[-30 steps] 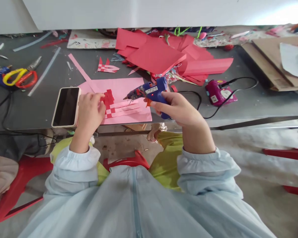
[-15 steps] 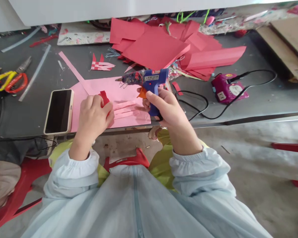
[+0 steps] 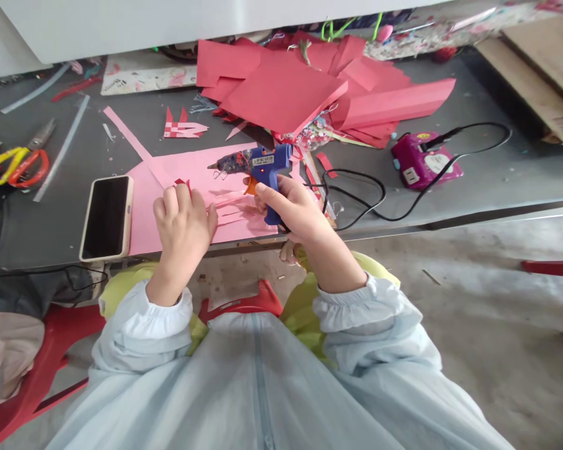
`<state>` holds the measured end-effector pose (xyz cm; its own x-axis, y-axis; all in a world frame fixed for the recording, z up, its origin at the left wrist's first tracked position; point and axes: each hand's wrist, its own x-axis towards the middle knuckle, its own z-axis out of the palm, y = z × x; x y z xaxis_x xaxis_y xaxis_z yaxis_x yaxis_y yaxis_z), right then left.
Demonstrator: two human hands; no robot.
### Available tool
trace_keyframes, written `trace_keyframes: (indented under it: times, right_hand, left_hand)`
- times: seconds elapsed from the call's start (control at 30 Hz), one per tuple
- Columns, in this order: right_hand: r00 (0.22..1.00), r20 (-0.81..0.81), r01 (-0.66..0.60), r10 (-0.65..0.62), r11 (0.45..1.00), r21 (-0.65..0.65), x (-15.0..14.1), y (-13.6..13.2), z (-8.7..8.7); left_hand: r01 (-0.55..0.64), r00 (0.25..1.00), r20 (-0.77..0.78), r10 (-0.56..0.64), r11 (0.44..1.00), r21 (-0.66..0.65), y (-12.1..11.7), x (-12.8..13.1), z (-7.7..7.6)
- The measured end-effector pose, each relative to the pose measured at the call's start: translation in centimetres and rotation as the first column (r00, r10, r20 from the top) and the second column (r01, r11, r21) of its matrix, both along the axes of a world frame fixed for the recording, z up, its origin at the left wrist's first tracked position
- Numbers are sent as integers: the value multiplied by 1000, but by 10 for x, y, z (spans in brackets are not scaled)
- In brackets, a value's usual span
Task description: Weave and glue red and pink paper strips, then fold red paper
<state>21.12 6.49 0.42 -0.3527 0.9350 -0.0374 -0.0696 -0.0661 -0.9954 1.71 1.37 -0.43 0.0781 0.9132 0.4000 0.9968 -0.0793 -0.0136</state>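
My right hand [image 3: 293, 203] is wrapped round the handle of a blue hot glue gun [image 3: 271, 164]. The gun's dark, stringy nozzle points left, above a pink paper sheet [image 3: 145, 212]. My left hand [image 3: 182, 219] rests on that sheet with its fingers curled over a piece of pink and red paper strips. Pink strips [image 3: 229, 209] run out of it to the right, while a red tip [image 3: 182, 183] shows behind the fingers. Most of the piece is hidden under my hand. Farther back lies a small woven red and pink paper piece [image 3: 182, 128].
A phone [image 3: 106, 217] lies left of the pink sheet, with scissors [image 3: 28, 156] beyond it. Stacked red paper [image 3: 281, 87] covers the back. The glue gun's black cable [image 3: 380, 197] loops near a purple power adapter [image 3: 425, 164]. Cardboard [image 3: 535, 69] sits at far right.
The glue gun in my right hand has come lower and slightly left, nearer the sheet. My left hand has shifted a little right and down, covering more of the red paper.
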Motion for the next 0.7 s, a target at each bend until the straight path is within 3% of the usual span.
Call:
trace_keyframes:
  times: [0.17, 0.33, 0.43, 0.7]
  right_hand:
    - [1000, -10, 10, -10, 1000, -17, 1, 1, -1]
    - [997, -73, 22, -24, 999, -31, -1, 0, -3]
    - [991, -133, 11, -17, 999, -45, 0, 0, -2]
    - [984, -176, 10, -23, 997, -76, 7, -4, 7]
  left_hand:
    - [4, 997, 79, 0, 999, -47, 4, -1, 3]
    - [-14, 971, 238, 7, 999, 29, 6, -25, 7]
    - [-18, 976, 218, 13, 1000, 23, 4, -39, 7]
    - [205, 975, 114, -192, 971, -120, -8, -40, -1]
